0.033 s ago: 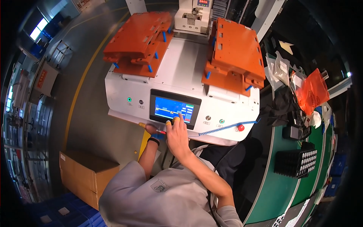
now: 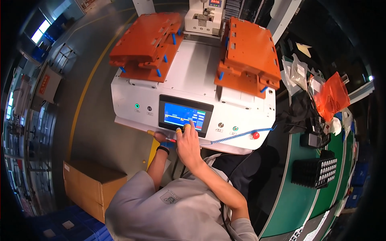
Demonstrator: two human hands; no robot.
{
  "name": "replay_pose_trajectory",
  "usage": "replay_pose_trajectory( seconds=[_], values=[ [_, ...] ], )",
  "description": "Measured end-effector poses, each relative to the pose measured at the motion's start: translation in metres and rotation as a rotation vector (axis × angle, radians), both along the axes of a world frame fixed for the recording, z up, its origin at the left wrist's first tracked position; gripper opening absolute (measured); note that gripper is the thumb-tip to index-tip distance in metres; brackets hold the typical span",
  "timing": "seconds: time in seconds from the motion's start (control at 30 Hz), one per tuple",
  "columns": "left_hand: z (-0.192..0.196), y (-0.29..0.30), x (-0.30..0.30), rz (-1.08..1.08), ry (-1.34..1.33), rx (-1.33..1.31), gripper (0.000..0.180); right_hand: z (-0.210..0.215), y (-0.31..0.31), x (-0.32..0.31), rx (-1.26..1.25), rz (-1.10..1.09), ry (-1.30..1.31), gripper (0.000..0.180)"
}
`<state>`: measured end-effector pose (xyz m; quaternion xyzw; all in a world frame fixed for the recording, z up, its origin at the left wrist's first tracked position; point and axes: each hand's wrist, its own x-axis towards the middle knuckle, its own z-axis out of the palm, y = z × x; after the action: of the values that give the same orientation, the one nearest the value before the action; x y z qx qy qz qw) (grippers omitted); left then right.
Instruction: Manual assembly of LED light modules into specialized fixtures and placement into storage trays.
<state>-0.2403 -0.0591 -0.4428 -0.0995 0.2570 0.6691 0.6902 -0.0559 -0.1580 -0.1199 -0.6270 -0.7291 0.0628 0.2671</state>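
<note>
Pointing at mid-frame, the half-open, seemingly empty right hand [image 2: 188, 146] is held at the touchscreen [image 2: 175, 110], while the left hand's [image 2: 161, 137] opening and hold cannot be told.

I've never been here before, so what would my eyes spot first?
Probably the two big orange fixtures, on top of the white machine, left and right. The blue touchscreen glows at the machine's front, with the right hand over its lower edge. An orange-red plastic bag stands out farther right.
</note>
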Motion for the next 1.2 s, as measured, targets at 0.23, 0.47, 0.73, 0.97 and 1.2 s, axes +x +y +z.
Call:
replay_pose_trajectory(
  seconds=[0.23, 0.47, 0.73, 0.97, 1.2],
  values=[
    [0.0, -0.003, -0.004, -0.052, -0.111, 0.064, 0.068, 0.0, -0.001, 0.003, -0.018, 0.025, 0.058, 0.039],
    [0.005, 0.004, -0.01, -0.093, -0.22, 0.141, 0.07, 0.027, 0.006, 0.011, -0.081, 0.088, -0.024, 0.035],
    [0.007, 0.001, -0.003, -0.168, -0.358, 0.212, 0.071, 0.042, 0.029, 0.041, -0.13, 0.1, 0.018, 0.022],
    [0.008, 0.005, -0.002, -0.235, -0.485, 0.252, 0.073, 0.071, 0.047, 0.048, -0.261, 0.066, 0.292, 0.029],
    [0.016, 0.015, -0.008, -0.263, -0.582, 0.276, 0.075, 0.031, 0.049, 0.05, -0.017, 0.162, 0.41, 0.03]
  ],
)
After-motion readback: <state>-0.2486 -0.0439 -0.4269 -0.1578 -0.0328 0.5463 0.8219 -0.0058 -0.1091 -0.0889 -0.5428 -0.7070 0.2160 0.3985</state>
